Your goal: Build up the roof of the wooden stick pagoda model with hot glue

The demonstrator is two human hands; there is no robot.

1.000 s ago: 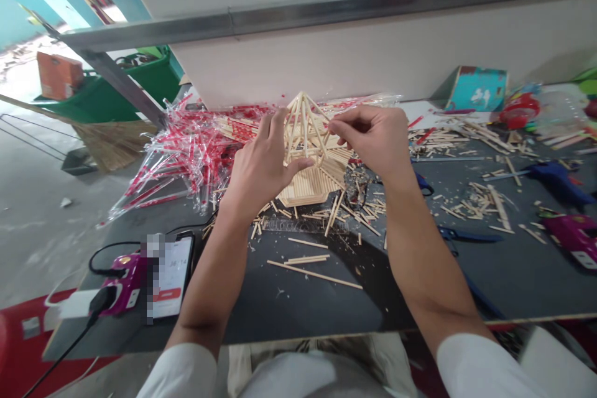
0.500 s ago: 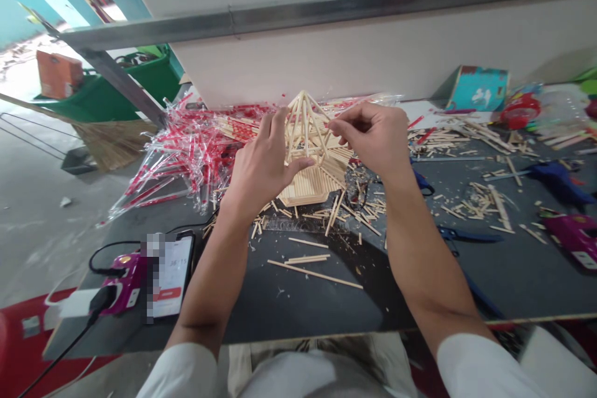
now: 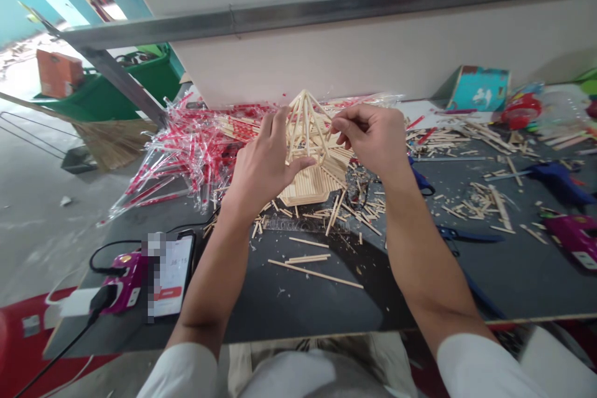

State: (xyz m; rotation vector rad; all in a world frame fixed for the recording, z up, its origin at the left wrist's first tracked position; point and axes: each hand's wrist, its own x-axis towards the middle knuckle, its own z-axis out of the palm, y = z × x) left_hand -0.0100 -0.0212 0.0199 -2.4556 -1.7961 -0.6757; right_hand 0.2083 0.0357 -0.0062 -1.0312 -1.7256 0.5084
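Note:
A model built of thin wooden sticks [image 3: 305,189] stands on the dark table, with a peaked frame of slanted sticks over a tray-like base. My left hand [image 3: 263,161] grips its left side, fingers raised along the frame and thumb reaching across the front. At the right side of the frame my right hand [image 3: 373,134] is closed in a pinch, fingertips close to a slanted stick. What the pinch holds is too small to make out. Several loose sticks [image 3: 317,273] lie on the table in front of the model, near a clear ruler [image 3: 303,224].
Crumpled red-and-clear plastic wrappers [image 3: 200,149] heap up at the left. A phone [image 3: 175,273] and a purple power strip [image 3: 124,283] lie front left. To the right are stick scraps [image 3: 485,205], blue-handled pliers [image 3: 471,235], a blue glue gun [image 3: 562,181] and another purple strip [image 3: 571,239].
The model's peak and my left hand have shifted very slightly to the right. My right fingers have curled a little and moved slightly down, still beside the frame.

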